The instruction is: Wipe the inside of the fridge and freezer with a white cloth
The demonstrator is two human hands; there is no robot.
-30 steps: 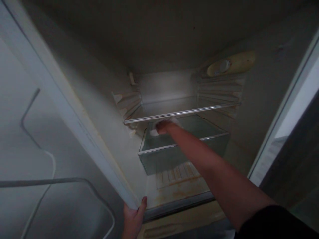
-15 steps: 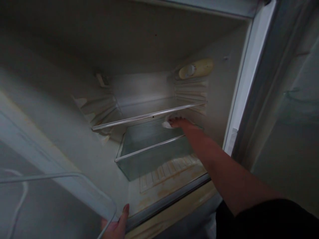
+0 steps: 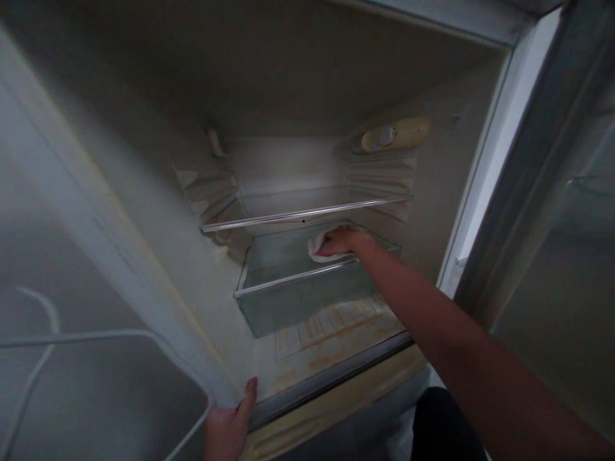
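My right hand (image 3: 340, 241) reaches into an open refrigerator and is closed on a white cloth (image 3: 317, 250). The cloth lies at the top of a clear crisper drawer (image 3: 298, 301), behind its light front trim; whether a glass cover lies under it I cannot tell. Above my hand runs a glass shelf (image 3: 307, 212) with a shiny front edge. At the lower left, my left hand (image 3: 228, 426) grips the front edge of the refrigerator's frame (image 3: 216, 371), thumb on the inner side and the other fingers mostly hidden.
A yellowed light housing with a dial (image 3: 394, 136) sits on the right inner wall. The ribbed, stained floor (image 3: 331, 326) lies under the drawer. An open door (image 3: 542, 256) stands at the right. A pale cord (image 3: 96, 334) hangs at the left, close to my left hand.
My right hand has drawn the cloth slightly forward, towards the drawer's front trim. The view has shifted a little; my left hand stays at the frame's edge.
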